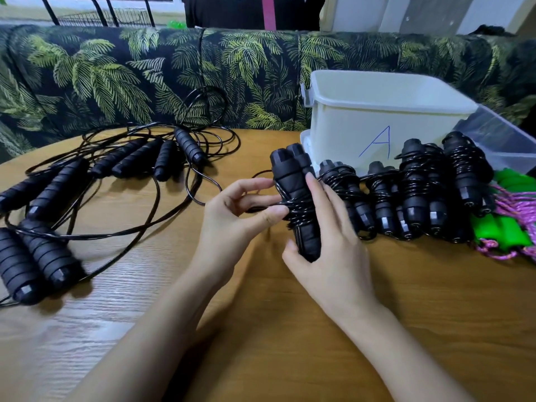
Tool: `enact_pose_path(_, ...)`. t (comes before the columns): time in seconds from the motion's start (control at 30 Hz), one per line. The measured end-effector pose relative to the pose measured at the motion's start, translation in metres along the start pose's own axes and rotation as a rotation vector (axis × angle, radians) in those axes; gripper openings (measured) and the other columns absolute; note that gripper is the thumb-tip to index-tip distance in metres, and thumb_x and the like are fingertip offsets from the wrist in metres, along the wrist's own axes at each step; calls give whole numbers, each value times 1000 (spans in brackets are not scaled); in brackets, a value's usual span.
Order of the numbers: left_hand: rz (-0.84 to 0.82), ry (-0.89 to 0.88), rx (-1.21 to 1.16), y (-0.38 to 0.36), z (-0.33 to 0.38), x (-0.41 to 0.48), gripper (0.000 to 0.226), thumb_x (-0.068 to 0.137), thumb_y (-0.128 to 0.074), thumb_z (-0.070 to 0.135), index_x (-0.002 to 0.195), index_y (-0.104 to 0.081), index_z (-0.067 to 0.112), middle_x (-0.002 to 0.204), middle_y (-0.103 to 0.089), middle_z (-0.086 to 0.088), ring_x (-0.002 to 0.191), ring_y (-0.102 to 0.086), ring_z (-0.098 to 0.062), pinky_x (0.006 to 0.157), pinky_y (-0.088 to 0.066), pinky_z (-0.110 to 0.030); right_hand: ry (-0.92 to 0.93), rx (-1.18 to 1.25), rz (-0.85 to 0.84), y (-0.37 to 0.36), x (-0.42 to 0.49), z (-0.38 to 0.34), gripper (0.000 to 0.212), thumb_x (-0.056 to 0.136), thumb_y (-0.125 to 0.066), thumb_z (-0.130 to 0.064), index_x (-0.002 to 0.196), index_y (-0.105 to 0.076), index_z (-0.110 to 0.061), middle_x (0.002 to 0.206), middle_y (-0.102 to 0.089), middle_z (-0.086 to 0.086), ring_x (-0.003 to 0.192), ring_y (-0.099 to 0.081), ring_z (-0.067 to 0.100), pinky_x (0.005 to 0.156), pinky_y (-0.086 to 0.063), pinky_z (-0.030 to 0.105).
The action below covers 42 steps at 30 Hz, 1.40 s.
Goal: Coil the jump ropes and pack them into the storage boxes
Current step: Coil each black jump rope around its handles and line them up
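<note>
My right hand (330,245) grips a pair of black jump rope handles (293,181) held together upright above the table. Black cord (298,211) is wound around their middle. My left hand (240,216) pinches that cord against the handles with thumb and fingers. Several wrapped black ropes (417,192) lie in a row to the right, in front of a white storage box (348,126) marked with a blue A. Several uncoiled black ropes (87,184) with ribbed handles sprawl over the left of the table.
A clear plastic box (504,134) lies tilted behind the white one at the right. Green-handled ropes with pink cord (507,227) lie at the right edge. A leaf-patterned sofa (145,74) runs behind the round wooden table (261,329). A person in a black shirt (246,10) stands beyond it.
</note>
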<state>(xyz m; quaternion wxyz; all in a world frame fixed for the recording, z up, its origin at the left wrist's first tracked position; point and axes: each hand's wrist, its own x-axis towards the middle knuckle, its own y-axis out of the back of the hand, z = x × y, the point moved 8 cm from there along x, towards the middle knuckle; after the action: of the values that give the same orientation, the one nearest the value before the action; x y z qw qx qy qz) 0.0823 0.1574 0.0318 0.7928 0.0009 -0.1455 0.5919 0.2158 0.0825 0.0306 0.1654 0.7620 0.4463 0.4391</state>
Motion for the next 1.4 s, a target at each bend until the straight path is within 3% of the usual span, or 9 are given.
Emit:
enact_pose_path(0.1,1,-31,56,1,2,-1,44,62,-81,19,103,-66,12,88,-77,-5,92,-72,-15,78,-54,-21,-21,-63,-9,0,1,1,88,75,-64,-55,152,-27,-36,151,-42,-6,134,-45,15,89,-53,38)
enact_pose_path(0.2,-8,-43,80,1,1,-1,42,65,-80,20,104,-66,12,89,-77,-4,93,-72,-15,80,-54,-22,30,-32,47,4,3,1,78,81,-72,-39,150,-38,-28,151,-41,-4,124,-49,8,84,-55,33)
enact_pose_path(0.37,-28,-44,38,2,-1,1,32,77,-72,18,108,-65,11,91,-77,-3,94,-71,-13,82,-52,-20,38,166,39,4,4,7,71,87,-73,-22,150,-39,-22,150,-46,-4,135,-44,5,106,-28,7)
enact_pose_path(0.67,9,47,-88,5,-9,6,65,71,-71,20,132,-51,7,105,-66,-2,96,-64,-6,80,-50,-15,35,492,-4,0,3,-3,64,89,-70,-13,146,-43,-25,146,-49,-11,137,-42,1,114,-33,23)
enact_pose_path(0.77,-84,96,-52,2,-14,6,55,84,-71,23,134,-53,10,114,-71,1,110,-64,-4,85,-48,-14,27,604,-36,0,2,-7,59,89,-67,-15,141,-45,-33,144,-51,-12,135,-46,5,113,-37,31)
enact_pose_path(0.9,-214,111,-12,-5,-18,5,39,90,-61,30,124,-64,11,125,-66,-9,121,-58,-18,99,-45,-26,18,681,-70,-1,1,-8,57,90,-65,-15,139,-45,-37,144,-51,-15,135,-46,6,114,-37,34)
enact_pose_path(1.0,-181,103,-12,-1,-19,6,40,90,-64,30,122,-64,6,123,-66,-13,119,-59,-22,100,-46,-27,46,597,-85,-4,1,-7,57,93,-62,-17,143,-41,-33,147,-48,-13,139,-42,6,115,-34,29)
enact_pose_path(1.17,-32,124,30,7,-24,4,42,78,-79,27,111,-65,4,101,-70,-6,94,-66,-11,80,-50,-19,170,322,-5,-1,2,-12,51,94,-57,-8,144,-48,-15,145,-48,-4,135,-43,3,111,-30,13)
enact_pose_path(1.4,65,158,40,15,-31,3,35,69,-81,32,93,-67,10,87,-69,-1,84,-66,-11,75,-50,-23,188,316,-9,-5,1,-11,49,93,-56,-1,141,-51,-9,144,-49,1,130,-36,-17,104,-30,3)
